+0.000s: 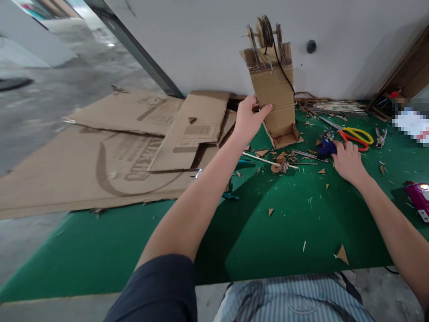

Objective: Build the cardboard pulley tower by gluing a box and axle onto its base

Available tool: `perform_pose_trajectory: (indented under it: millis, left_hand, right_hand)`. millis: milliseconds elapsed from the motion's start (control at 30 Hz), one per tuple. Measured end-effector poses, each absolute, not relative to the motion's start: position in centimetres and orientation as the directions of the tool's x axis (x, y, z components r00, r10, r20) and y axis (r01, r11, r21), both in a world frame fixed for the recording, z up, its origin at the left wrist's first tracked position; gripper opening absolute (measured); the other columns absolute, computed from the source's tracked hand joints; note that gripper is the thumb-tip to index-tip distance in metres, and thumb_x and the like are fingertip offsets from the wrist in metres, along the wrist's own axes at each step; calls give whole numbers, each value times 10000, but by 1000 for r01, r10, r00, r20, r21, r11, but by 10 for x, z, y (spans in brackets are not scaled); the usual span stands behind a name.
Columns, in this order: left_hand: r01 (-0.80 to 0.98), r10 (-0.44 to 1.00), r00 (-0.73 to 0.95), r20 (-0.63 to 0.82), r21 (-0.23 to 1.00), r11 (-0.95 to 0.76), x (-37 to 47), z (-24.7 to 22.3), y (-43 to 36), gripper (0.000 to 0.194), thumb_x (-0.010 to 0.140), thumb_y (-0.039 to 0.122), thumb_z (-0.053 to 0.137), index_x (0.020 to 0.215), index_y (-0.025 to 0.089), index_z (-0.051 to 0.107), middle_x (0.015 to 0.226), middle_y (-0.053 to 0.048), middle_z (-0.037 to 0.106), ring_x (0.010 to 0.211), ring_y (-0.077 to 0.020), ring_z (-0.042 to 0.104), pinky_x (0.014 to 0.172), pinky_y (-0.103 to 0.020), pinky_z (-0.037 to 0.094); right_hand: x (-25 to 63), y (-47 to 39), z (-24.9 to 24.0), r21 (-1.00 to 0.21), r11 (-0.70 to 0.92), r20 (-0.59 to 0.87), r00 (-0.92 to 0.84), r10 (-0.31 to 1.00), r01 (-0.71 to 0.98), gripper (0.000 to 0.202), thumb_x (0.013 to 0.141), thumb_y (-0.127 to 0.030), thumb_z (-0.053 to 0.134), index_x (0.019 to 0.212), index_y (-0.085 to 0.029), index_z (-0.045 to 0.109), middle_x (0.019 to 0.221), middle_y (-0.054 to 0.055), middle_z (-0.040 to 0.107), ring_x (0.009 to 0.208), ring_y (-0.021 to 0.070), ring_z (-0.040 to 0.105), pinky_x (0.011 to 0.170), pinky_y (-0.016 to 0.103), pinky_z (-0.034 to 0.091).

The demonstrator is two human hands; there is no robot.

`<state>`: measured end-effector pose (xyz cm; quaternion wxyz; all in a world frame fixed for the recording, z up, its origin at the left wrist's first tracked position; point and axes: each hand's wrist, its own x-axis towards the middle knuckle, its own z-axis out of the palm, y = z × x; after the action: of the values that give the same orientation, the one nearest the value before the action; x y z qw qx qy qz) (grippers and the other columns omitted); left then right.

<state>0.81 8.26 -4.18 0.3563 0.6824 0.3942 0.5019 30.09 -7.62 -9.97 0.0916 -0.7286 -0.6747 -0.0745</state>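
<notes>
Against the wall stands a tall cardboard stand (275, 96), with a cardboard spool (263, 32) on a stick between two uprights at its top. A black cord runs down from the spool. My left hand (250, 117) grips the stand's left edge, thumb across its front. Over to the right, my right hand (348, 162) closes on a small dark blue object (327, 146), partly covered by the fingers, so its kind is unclear. Left of that hand lie a box cutter (310, 155) and a thin wooden stick (259, 158) with small cardboard discs (276, 168) by it.
Scissors (358, 135) with red and yellow handles lie beyond my right hand, beside a small metal clip (380, 137). Large cardboard sheets (127, 174) cover the left side. Scraps litter the green table (268, 246). A magenta device (418, 199) sits at the right edge.
</notes>
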Motion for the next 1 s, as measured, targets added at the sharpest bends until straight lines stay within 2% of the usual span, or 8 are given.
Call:
perform_pose_trajectory:
  millis: [167, 300, 500, 600, 700, 767, 867, 1000]
  left_hand:
    - [171, 853, -7, 522, 841, -513, 8, -34, 73, 241, 877, 437, 660, 992, 225, 657, 1077, -37, 726, 1199, -237, 644, 980, -390, 559]
    - [106, 909, -66, 412, 908, -405, 4, -21, 63, 350, 958, 524, 601, 1169, 244, 612, 1127, 16, 738, 1251, -184, 603, 964, -325, 558]
    - [57, 978, 4, 208, 977, -207, -2, -23, 73, 390, 994, 632, 456, 1203, 342, 614, 1152, -10, 752, 1198, -233, 681, 827, -376, 625]
    - [-5, 978, 118, 173, 985, -173, -7, -38, 92, 445, 945, 675, 507, 1217, 333, 597, 1135, -44, 760, 1165, -253, 698, 849, -417, 634]
    - [-17, 977, 147, 152, 988, -151, -9, -55, 109, 490, 879, 736, 545, 1130, 317, 585, 1157, -58, 760, 1166, -254, 697, 898, -442, 633]
    - [-34, 986, 124, 113, 993, -109, -6, -63, 114, 480, 869, 719, 562, 1098, 297, 564, 1218, -78, 746, 1225, -253, 674, 930, -441, 629]
    - [-130, 997, 63, 32, 991, -24, 0, -68, 112, 324, 920, 556, 569, 1079, 276, 534, 1318, -100, 709, 1306, -232, 639, 949, -397, 626]
    - [-223, 998, 10, -59, 973, 60, 5, -69, 104, 123, 967, 356, 520, 1042, 259, 511, 1349, -97, 695, 1300, -200, 650, 934, -359, 639]
  right_hand:
    - [298, -79, -96, -26, -57, 230, 62, 971, 998, 545, 986, -272, 395, 1504, -112, 449, 1266, 253, 539, 1165, 397, 523, 931, 528, 476]
    - [293, -81, -93, -17, -30, 285, 34, 958, 999, 546, 989, -268, 394, 1504, -91, 437, 1282, 267, 526, 1163, 401, 517, 925, 532, 479]
    - [293, -79, -99, -51, -15, 281, 29, 959, 999, 550, 1000, -261, 370, 1501, -46, 437, 1289, 274, 520, 1188, 393, 504, 948, 527, 480]
    - [297, -71, -98, -56, 34, 274, -17, 962, 998, 540, 1004, -256, 370, 1503, -66, 452, 1301, 250, 535, 1207, 380, 503, 976, 535, 475]
    - [303, -59, -92, -30, 73, 229, -64, 971, 997, 540, 1002, -263, 391, 1518, -124, 461, 1362, 221, 545, 1234, 383, 508, 973, 547, 484]
    - [308, -51, -89, -43, 70, 170, -62, 983, 997, 531, 999, -276, 403, 1510, -157, 482, 1396, 200, 556, 1252, 385, 512, 976, 553, 489]
    - [312, -44, -89, -127, 34, 120, -19, 993, 991, 525, 986, -285, 413, 1488, -160, 503, 1424, 183, 576, 1289, 391, 503, 1008, 573, 474]
    - [308, -52, -90, -152, -28, 213, 60, 975, 988, 536, 977, -293, 424, 1485, -135, 491, 1461, 205, 563, 1301, 409, 491, 1024, 611, 442]
